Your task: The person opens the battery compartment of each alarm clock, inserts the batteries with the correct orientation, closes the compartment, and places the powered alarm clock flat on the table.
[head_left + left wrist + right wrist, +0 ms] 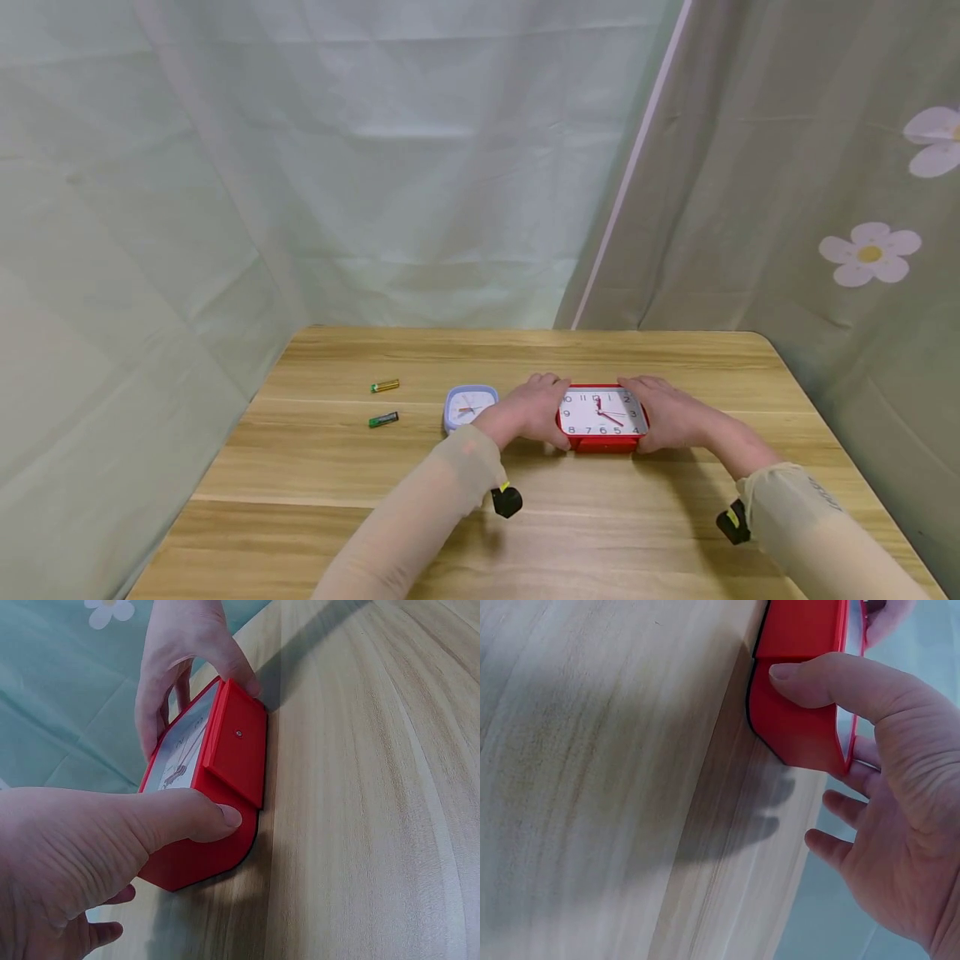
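A red clock [602, 414] with a white dial lies face up on the wooden table. My left hand [534, 411] holds its left side, and my right hand [670, 414] grips the right side. In the left wrist view the left thumb [214, 819] presses the red casing [236, 742] near a small screw. The right wrist view shows the right thumb [802, 681] on the other end of the casing, with some fingers curled at the far edge and others spread off it. Left of my left hand sits a small light-blue clock [469, 406], partly hidden by that wrist.
Two batteries lie at the table's left: a gold-and-green one [385, 386] farther back and a dark green one [383, 420] nearer. Pale curtains [450, 167] hang behind the wooden table [525, 350], with flower prints [870, 254] on the right.
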The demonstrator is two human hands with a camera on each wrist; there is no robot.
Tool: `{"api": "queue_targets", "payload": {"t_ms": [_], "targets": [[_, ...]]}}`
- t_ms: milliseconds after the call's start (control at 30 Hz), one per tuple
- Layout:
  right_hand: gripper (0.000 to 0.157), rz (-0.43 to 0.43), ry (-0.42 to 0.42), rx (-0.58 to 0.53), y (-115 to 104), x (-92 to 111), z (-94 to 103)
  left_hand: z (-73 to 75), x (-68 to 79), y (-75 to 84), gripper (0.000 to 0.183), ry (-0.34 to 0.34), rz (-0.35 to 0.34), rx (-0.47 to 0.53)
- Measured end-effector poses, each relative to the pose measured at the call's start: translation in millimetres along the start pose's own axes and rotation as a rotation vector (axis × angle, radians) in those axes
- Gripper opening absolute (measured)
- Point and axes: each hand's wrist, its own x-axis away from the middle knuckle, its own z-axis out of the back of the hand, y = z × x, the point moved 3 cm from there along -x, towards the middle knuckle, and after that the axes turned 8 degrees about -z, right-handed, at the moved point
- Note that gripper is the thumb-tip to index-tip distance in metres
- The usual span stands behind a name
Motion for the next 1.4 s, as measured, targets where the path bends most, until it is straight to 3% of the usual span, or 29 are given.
{"api": "queue_targets", "payload": {"t_ms": [233,633,833,967,1100,1233,1400], "targets": [[0.106,-0.011,0.003,-0.03,-1.2,3.7,2.0,2.3,0.0,-0.1,0.106,0.001,-0.012,-0.017],[0.104,0.016,0.049,-0.094,-1.8,12.8,7.3,19.0,9.9,7.3,0.102,0.03,-0.059,-0.023],[0.108,0.021,0.079,-0.14,-0.2,16.1,7.8,28.3,18.0,11.0,0.112,-0.002,-0.056,-0.021],[0.107,0.028,0.099,-0.143,-2.3,16.8,9.7,32.7,22.2,17.1,0.123,0.001,-0.039,-0.068],[0.105,0.038,0.118,-0.122,-7.0,17.2,13.3,35.5,20.9,30.4,0.125,0.047,-0.063,-0.143],[0.103,0.064,0.134,-0.082,-12.9,16.8,16.0,34.6,14.5,44.1,0.122,0.075,-0.085,-0.212],[0.103,0.069,0.139,-0.052,-18.6,16.5,17.2,31.4,5.0,51.2,0.122,0.07,-0.054,-0.276]]}}
